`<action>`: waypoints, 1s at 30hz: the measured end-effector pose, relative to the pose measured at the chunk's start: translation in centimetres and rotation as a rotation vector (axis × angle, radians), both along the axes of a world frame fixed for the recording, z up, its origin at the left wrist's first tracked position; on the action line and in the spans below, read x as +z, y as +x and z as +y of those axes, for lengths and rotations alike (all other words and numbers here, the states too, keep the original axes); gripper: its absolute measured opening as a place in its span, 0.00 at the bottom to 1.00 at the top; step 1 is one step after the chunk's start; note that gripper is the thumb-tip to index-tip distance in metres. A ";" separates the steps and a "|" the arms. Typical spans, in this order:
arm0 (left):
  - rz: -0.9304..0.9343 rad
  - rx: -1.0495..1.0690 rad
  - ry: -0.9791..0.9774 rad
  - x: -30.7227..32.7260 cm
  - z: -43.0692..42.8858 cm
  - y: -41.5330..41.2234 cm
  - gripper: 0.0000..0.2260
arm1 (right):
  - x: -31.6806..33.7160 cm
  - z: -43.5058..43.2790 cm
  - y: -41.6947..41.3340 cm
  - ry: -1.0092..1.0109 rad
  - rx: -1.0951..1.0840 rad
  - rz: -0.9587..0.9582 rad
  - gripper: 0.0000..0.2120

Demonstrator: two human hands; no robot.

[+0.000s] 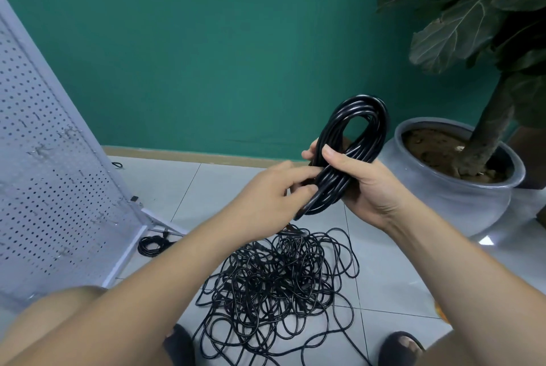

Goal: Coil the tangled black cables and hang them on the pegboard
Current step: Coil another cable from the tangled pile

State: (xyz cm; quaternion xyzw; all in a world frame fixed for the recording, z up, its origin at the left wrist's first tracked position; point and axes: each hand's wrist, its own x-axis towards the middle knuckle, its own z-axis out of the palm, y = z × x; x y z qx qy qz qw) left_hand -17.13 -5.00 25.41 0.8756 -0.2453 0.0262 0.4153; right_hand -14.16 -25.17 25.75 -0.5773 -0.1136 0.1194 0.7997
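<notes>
Both of our hands are on the coiled cable (363, 123), held up in front of us above the floor (224, 188). Our right hand (363, 185) grips the bundle around its middle, thumb laid across the front of the loops and fingers wrapped behind them, so the upper loop stands above the hand against the green wall (206, 55). Our left hand (277, 188) has its fingers curled round the lower strands of the same bundle, just beside the right hand; we cannot tell whether it pinches a loose end or the whole bunch. Below the hands, the tangled cables (277, 277) lie in a loose black heap on the pale tiles, between our two dark sandals (403, 345), and a strand rises from the heap towards the bundle. At our left stands the white pegboard (44, 158), with small hooks on its face and its frame resting on the floor. A small coil (152, 243) of black cable lies on the tiles at the foot of that frame. At our right, a grey pot (461, 203) filled with soil holds a plant (461, 23) with broad dark leaves, near our right hand but not touching it.
</notes>
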 end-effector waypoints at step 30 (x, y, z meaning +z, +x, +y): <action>0.232 0.115 -0.651 0.3 1.1 -0.2 0.08 | 0.0 1.1 -0.7 0.248 0.168 0.248 0.23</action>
